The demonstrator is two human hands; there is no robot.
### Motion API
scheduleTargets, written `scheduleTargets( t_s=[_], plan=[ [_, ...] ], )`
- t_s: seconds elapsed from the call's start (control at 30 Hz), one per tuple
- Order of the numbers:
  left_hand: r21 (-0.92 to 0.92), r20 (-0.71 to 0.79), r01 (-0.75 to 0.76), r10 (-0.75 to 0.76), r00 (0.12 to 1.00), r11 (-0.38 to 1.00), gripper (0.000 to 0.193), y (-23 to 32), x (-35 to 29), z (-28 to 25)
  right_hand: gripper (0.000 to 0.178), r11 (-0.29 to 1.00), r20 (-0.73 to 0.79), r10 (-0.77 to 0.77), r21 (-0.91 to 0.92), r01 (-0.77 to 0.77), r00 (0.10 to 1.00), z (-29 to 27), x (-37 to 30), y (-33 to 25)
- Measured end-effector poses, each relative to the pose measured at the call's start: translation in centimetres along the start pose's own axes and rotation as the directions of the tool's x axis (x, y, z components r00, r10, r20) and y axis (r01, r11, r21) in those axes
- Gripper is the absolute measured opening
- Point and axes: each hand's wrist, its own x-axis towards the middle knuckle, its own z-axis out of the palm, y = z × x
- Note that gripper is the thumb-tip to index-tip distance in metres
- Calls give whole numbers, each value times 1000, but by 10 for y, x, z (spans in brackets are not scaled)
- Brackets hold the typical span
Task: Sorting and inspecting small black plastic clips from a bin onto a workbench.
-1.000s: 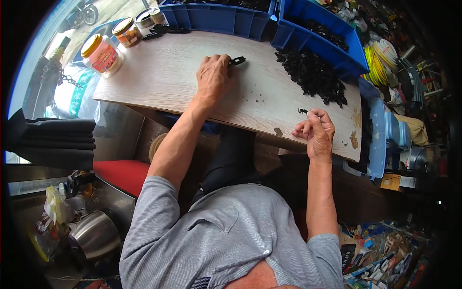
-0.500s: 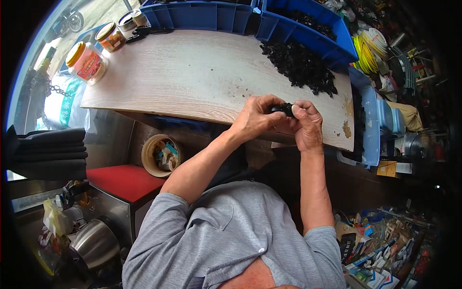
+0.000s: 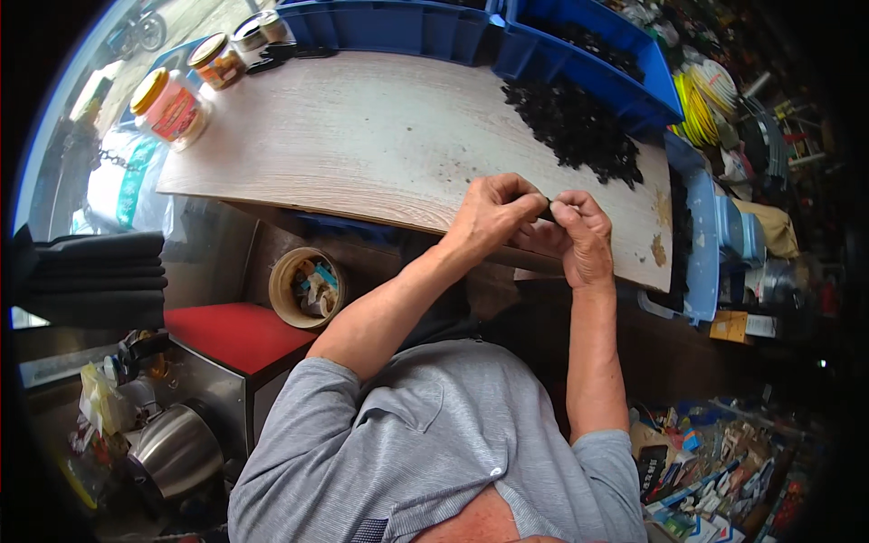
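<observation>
Just above the front edge of the pale wooden table [image 3: 335, 136], my two hands meet with their fingertips almost touching. A small black piece [image 3: 547, 213] is pinched between them, mostly covered by the fingers, so its exact kind does not show. My left hand [image 3: 493, 214] is closed with thumb and forefinger on it. From the other side, the thumb and bent fingers of my right hand [image 3: 586, 237] grip its end. Beyond the hands lies a heap of small black pieces [image 3: 575, 131], spread on the table in front of a blue bin [image 3: 588, 95].
Another blue bin [image 3: 389, 34] stands along the back edge. Jars [image 3: 170, 109] and dark flat pieces [image 3: 285, 54] occupy the left corner. Below the table are a waste bucket [image 3: 282, 299] and a red-topped cabinet [image 3: 231, 337]. A pale blue tub [image 3: 701, 235] stands at the right.
The black piece showed more plainly between my hands before; now the fingers cover most of it. The whole view has shifted slightly, and both hands remain at the table's front edge.
</observation>
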Motion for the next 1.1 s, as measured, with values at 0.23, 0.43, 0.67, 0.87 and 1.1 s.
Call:
scheduleTargets(
  t_s=[0.23,0.43,0.67,0.87,1.1],
  plan=[
    [-153,-82,12,-25,996,988,15,0,-4,1,28,936,77,87,-348,-55,993,-2,0,-14],
    [-96,-5,9,-10,1000,995,12,1,-7,-3,43,942,113,-44,-328,79,993,-3,-2,4],
    [-103,117,-37,49,992,994,18,-5,-7,-1,36,952,90,-49,-298,74,995,-9,-10,-3],
    [-67,71,-137,142,987,988,30,-14,-11,-13,32,977,84,1,-212,17,996,-34,-7,-17],
    [3,108,-221,219,970,975,23,-23,-6,-7,33,988,-454,-131,-134,78,881,-114,11,-92]
  ],
)
